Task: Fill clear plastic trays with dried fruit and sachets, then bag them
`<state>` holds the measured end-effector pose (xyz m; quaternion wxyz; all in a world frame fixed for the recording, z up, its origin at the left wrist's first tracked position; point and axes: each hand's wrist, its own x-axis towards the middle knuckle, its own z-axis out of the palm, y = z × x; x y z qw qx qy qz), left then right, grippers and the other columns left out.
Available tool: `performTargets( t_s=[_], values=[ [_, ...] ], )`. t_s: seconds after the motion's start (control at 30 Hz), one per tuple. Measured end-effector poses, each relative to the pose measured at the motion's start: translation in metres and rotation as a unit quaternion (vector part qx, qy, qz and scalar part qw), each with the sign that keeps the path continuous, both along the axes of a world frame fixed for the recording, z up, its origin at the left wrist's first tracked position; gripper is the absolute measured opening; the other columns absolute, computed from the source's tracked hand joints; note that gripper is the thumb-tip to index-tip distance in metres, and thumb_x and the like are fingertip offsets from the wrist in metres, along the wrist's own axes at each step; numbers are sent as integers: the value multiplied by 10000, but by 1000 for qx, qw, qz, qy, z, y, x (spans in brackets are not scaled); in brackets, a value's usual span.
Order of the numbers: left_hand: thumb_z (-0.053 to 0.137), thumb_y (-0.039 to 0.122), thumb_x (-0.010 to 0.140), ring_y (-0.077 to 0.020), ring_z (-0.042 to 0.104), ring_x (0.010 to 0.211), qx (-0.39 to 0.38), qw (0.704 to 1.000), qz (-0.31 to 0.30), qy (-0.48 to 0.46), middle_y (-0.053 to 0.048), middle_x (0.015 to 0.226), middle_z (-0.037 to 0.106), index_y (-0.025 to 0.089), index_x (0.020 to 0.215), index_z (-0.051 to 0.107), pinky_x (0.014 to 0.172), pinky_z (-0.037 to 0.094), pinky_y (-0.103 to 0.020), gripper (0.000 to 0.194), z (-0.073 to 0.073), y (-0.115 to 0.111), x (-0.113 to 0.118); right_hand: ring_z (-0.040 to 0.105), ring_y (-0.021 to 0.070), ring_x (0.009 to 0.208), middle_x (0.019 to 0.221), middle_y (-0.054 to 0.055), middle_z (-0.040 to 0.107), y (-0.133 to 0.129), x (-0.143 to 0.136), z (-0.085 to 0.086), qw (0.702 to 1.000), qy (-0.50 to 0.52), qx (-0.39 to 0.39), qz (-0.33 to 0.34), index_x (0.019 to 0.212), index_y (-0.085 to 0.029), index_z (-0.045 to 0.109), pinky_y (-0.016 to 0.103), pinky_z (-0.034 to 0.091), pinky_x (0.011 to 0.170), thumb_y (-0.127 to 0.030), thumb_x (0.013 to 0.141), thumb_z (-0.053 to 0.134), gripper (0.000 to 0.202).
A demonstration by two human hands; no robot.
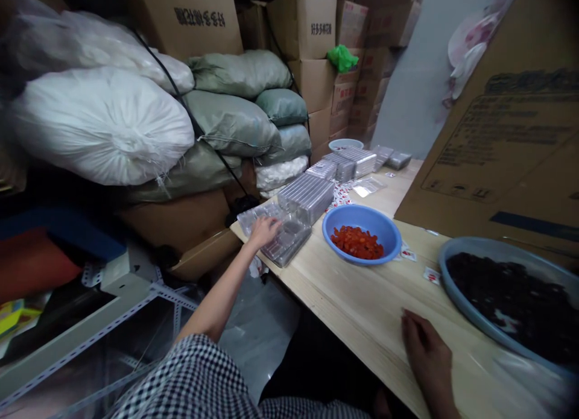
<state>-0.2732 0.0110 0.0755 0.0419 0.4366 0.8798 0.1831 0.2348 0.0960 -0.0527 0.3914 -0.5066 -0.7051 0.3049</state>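
Note:
My left hand reaches over the table's left edge, its fingers stretched out on a stack of clear plastic trays. Right behind those stands a taller block of nested clear plastic boxes. My right hand is low over the near right part of the wooden table, its fingers loosely bent, with nothing visible in them. Between the hands and farther back sits a blue bowl holding small orange-red dried pieces. A larger blue-grey basin of dark pieces stands to the right of my right hand.
Small printed packets lie behind the bowl; more plastic boxes and a pale bowl stand at the far end. A big carton borders the right side. Stuffed sacks and a metal frame are left.

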Motion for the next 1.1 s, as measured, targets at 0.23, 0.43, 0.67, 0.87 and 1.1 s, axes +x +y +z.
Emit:
performTargets(
  t_s=[0.23,0.43,0.67,0.87,1.1],
  values=[
    [459,675,873,-413,324,1430,-13,997,56,46,-104,1580,390,295,1395,556,1100,297,-576,652,-33,3,71,704,260,901,1060,115,739,0,-1,4,1000,-10,4,-3,1046,-168,712,339,560,832,-638,848,569,529],
    [474,455,932,-377,370,1386,31,995,80,48,-141,1475,513,238,1297,615,1081,307,-545,447,-10,14,29,708,261,864,1022,126,745,0,-3,3,1000,2,5,-11,1034,-151,717,326,579,784,-677,826,568,585],
    [750,224,632,-238,653,869,-52,997,41,-49,-54,799,722,189,685,696,803,472,-299,83,20,26,-75,717,278,890,1037,112,751,0,-1,1,1000,-4,-4,-9,1029,-175,726,345,583,808,-686,811,587,573],
    [732,341,625,-146,569,634,-77,991,2,-113,11,578,630,188,595,664,623,429,-225,170,7,29,-99,714,272,873,1033,127,748,0,-4,4,1000,25,-4,-17,1017,-161,727,338,579,818,-655,825,591,547],
    [664,434,673,-141,524,605,-86,987,-59,-122,-1,580,619,165,601,644,616,412,-240,280,3,22,-102,709,243,880,1041,129,739,-2,-7,8,999,44,-10,1,1034,-151,709,323,580,801,-552,863,601,450]
  ],
)
